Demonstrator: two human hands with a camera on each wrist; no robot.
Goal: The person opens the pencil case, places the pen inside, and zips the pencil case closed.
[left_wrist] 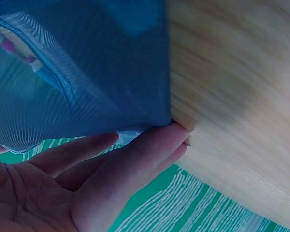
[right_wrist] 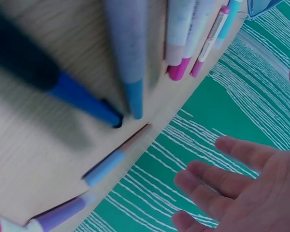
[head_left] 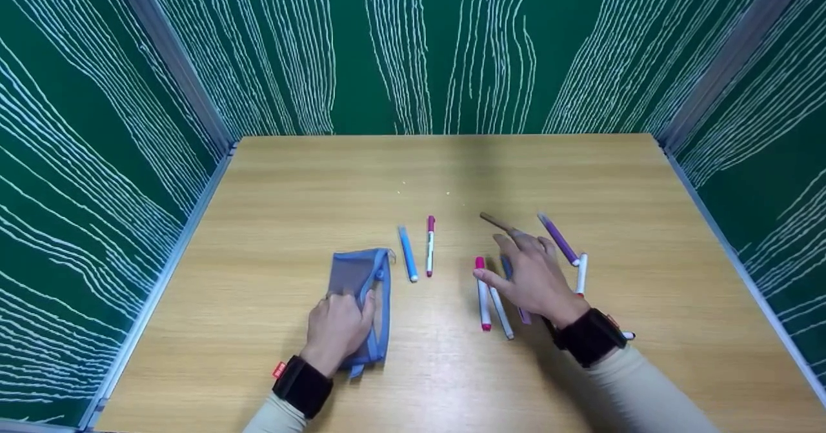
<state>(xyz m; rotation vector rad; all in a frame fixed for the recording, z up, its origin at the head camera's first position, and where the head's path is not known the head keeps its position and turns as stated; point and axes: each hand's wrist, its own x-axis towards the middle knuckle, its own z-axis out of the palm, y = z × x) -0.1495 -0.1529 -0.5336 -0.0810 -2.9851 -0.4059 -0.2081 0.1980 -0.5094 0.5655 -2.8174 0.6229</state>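
Observation:
My left hand [head_left: 339,330] grips a blue mesh pencil pouch [head_left: 352,268] lying on the table at left of centre. In the left wrist view, its fingers lie at the edge of the pouch [left_wrist: 111,72]. My right hand [head_left: 539,278] is over a group of markers, fingers spread and holding nothing. Left of its thumb lie a pink-capped marker [head_left: 483,294] and a white marker [head_left: 501,313]. A brown-ended marker [head_left: 495,221] lies past its fingertips, partly hidden. To its right are a purple marker [head_left: 559,239] and a white marker with a red end [head_left: 582,273].
Between pouch and right hand lie a light blue marker [head_left: 408,253] and a thin magenta-capped pen [head_left: 430,246]. A dark-tipped marker [head_left: 628,335] shows beside the right wrist. Green panels with white lines [head_left: 439,52] enclose the wooden table [head_left: 310,181] at the back and sides.

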